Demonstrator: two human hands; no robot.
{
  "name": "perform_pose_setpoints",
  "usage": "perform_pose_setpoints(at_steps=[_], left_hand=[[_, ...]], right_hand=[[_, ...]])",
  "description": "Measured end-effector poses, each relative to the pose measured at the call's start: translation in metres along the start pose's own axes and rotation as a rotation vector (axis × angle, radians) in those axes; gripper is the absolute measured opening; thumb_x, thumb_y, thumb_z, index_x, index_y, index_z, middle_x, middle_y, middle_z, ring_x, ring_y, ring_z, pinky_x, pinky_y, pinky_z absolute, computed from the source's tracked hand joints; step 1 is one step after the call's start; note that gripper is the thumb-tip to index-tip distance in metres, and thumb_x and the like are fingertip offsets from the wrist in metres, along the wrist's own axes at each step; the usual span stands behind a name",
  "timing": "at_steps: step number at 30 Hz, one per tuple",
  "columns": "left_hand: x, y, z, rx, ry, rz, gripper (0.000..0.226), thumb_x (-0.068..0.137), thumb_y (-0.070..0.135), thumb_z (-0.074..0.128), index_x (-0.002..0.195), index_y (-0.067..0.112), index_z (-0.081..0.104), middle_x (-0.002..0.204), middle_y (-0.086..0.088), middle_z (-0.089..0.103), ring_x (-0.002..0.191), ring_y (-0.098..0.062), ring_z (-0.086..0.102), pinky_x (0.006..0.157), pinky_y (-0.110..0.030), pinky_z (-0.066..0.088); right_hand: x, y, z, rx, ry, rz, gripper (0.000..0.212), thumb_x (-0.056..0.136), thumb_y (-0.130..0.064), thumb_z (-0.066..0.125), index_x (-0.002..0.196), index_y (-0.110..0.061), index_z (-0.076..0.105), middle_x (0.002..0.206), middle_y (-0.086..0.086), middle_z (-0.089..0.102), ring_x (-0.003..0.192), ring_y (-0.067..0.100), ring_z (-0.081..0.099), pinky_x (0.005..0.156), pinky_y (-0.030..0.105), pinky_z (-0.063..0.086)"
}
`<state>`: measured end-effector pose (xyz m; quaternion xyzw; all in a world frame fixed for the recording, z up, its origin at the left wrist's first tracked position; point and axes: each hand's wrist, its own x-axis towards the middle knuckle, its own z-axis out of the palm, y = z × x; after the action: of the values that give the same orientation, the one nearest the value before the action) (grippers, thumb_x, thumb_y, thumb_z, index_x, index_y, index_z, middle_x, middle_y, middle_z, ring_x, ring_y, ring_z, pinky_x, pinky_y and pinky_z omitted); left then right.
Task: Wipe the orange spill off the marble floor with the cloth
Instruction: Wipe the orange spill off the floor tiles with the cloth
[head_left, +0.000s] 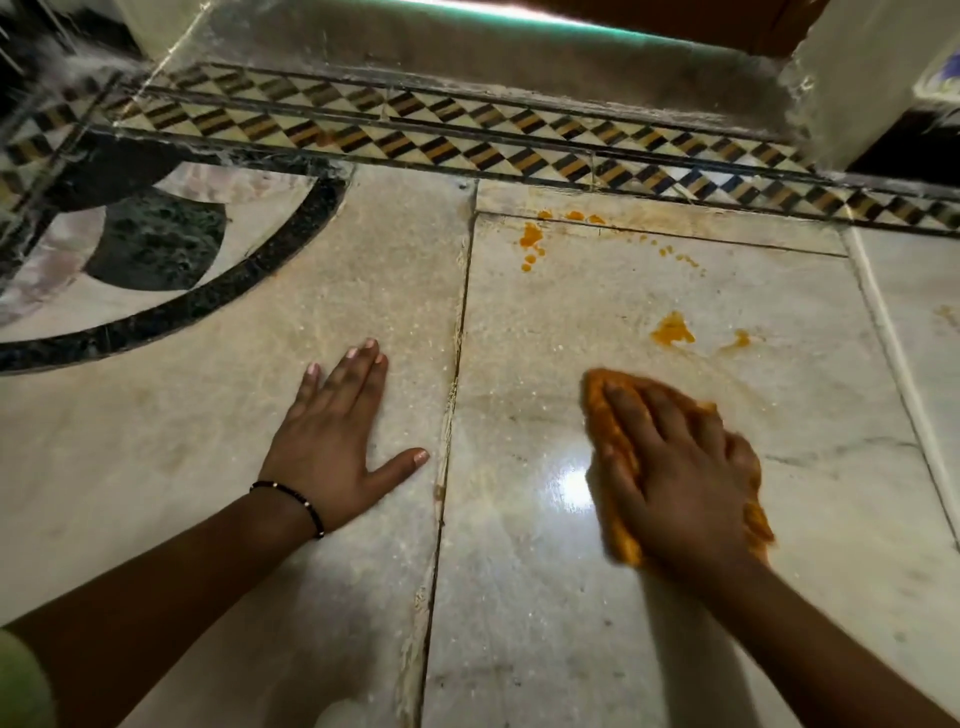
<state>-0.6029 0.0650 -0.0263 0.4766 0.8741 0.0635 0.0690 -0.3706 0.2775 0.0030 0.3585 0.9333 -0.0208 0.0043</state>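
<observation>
The right hand (680, 467) presses the orange cloth (615, 457) flat on the marble floor (519, 597), fingers spread straight over it, its grip apart rather than curled; the spill (671, 331) lies ahead of the cloth, apart from it, with more drops (531, 241) farther off near the patterned border (467, 140). The left hand (332, 441) rests flat and open on the next slab, across the seam (447, 441), a bracelet (298, 501) at its wrist; nothing lies between cloth and spill.

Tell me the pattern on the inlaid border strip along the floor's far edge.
The border strip shows repeating black, amber and cream diamonds, seen in the head view.
</observation>
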Motion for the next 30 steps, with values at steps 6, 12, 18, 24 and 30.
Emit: perform_pose_setpoints(at_steps=[6,12,18,24,30], left_hand=[[0.000,0.002,0.002,0.000,0.011,0.016,0.099,0.080,0.079,0.018,0.151,0.010,0.015,0.159,-0.005,0.010,0.144,-0.014,0.005,0.118,-0.042,0.004],[0.010,0.012,-0.007,-0.037,-0.013,0.101,0.098,0.079,0.080,0.017,0.152,0.015,0.007,0.159,-0.001,0.003,0.145,-0.013,0.002,0.118,-0.043,0.002],[0.067,0.070,-0.011,0.037,-0.063,0.444,0.103,0.076,0.082,0.015,0.151,0.014,-0.006,0.157,-0.001,-0.013,0.144,-0.013,-0.012,0.116,-0.039,-0.010],[0.075,0.076,0.013,0.055,-0.069,0.378,0.103,0.078,0.084,0.006,0.152,0.012,0.002,0.158,-0.004,-0.005,0.145,-0.014,-0.006,0.117,-0.043,-0.002],[0.075,0.076,0.014,0.022,-0.063,0.372,0.101,0.079,0.083,0.012,0.152,0.013,0.008,0.158,-0.003,0.001,0.145,-0.014,0.002,0.118,-0.044,0.005]], right_hand=[[-0.013,-0.076,0.012,0.007,-0.007,-0.243,0.059,0.087,-0.057,0.037,0.143,-0.040,0.034,0.140,-0.001,0.049,0.122,0.032,0.044,0.095,0.053,0.023],[-0.026,-0.046,0.005,0.031,-0.048,-0.284,0.061,0.085,-0.059,0.038,0.143,-0.040,0.034,0.141,-0.004,0.049,0.123,0.029,0.045,0.095,0.057,0.037],[-0.040,0.089,-0.008,0.010,-0.002,0.195,0.062,0.084,-0.062,0.029,0.142,-0.040,0.036,0.141,-0.001,0.047,0.112,0.029,0.042,0.084,0.044,0.034],[0.064,0.034,0.006,0.045,0.044,0.316,0.061,0.090,-0.057,0.033,0.146,-0.036,0.024,0.148,0.000,0.035,0.128,0.033,0.028,0.100,0.057,0.024],[-0.012,0.058,0.007,-0.013,0.022,-0.060,0.063,0.085,-0.058,0.030,0.145,-0.037,0.033,0.146,-0.001,0.043,0.122,0.028,0.035,0.092,0.048,0.031]])
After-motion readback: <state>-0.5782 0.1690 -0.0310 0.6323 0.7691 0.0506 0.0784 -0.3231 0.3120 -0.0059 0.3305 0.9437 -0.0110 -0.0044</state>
